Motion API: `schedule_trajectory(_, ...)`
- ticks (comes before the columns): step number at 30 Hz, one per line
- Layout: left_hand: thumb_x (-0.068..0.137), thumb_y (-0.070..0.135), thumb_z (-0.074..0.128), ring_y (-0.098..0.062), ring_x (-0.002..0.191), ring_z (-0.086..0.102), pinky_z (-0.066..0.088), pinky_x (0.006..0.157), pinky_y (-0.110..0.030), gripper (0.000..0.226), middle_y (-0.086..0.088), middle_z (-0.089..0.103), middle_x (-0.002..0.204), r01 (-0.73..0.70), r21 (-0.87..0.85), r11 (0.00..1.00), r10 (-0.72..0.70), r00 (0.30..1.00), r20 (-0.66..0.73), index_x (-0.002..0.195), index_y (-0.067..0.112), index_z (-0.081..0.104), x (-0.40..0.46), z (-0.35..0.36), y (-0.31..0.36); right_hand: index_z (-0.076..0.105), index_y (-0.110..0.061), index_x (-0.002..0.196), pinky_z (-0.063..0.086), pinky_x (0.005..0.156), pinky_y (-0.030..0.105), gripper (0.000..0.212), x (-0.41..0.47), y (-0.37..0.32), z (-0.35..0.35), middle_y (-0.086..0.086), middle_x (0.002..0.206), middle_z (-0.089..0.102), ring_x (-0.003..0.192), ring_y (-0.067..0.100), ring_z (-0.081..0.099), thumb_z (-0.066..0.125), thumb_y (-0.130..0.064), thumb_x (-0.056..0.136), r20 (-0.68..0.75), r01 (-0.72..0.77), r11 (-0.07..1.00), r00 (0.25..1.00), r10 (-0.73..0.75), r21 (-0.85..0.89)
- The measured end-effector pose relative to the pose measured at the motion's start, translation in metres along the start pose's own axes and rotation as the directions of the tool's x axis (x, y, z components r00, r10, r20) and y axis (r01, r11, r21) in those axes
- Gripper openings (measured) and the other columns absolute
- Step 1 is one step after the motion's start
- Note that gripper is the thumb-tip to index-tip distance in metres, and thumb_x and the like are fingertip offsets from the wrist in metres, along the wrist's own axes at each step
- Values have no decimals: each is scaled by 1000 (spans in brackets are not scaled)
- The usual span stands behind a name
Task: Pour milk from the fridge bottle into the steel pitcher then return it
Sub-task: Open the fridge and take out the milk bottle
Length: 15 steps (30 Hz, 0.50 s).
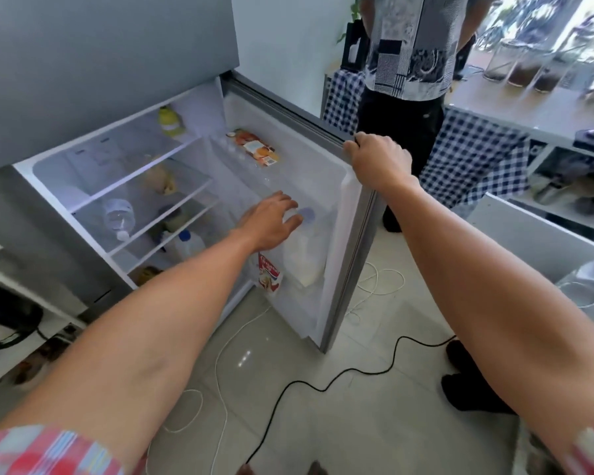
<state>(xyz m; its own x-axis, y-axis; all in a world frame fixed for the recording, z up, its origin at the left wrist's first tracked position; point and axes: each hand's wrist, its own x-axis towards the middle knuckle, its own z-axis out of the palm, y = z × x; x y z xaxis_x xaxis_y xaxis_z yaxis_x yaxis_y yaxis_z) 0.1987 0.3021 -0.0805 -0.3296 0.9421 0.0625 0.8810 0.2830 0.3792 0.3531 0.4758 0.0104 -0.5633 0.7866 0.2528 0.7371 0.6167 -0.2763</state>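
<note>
The fridge door (326,186) stands open to the right. My right hand (379,159) grips its top outer edge. A translucent milk bottle (306,255) with a blue cap stands in the lower door shelf. My left hand (271,219) hovers just above and left of the cap, fingers spread and relaxed, holding nothing. A second white bottle (186,243) with a blue cap stands on a lower shelf inside the fridge. The steel pitcher is not in view.
A red carton (270,272) sits beside the milk bottle in the door. An orange packet (256,147) lies in the upper door shelf. A person (408,80) stands behind the door. Black and white cables (323,382) trail over the tiled floor. A counter (528,111) runs at right.
</note>
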Motion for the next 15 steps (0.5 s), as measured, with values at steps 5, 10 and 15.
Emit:
schedule_trajectory(5,106,48,48,-24,142,44,40,113,-41,53,-3,48,154,-36,25,999,36,999,10,151,18,51,15,9,14,58,-14,119,37,87,50,44,14,21,8,16,120,63,113,39,55,27,-44,110,-64,18,995,998,-24,-97)
schedule_trajectory(10,107,48,47,-23,148,37,35,116,-41,55,-4,44,158,-52,17,999,52,999,-16,152,18,49,22,19,18,58,-14,118,40,89,51,47,21,38,9,13,117,65,109,39,56,24,-46,110,-95,77,991,992,-87,-107)
schedule_trajectory(15,107,41,50,-20,151,32,30,120,-38,52,-2,37,164,12,-216,976,-51,983,-176,152,16,48,15,39,11,60,-14,105,36,75,42,45,20,41,20,11,99,67,96,37,60,29,-46,109,-235,128,985,960,-152,-116)
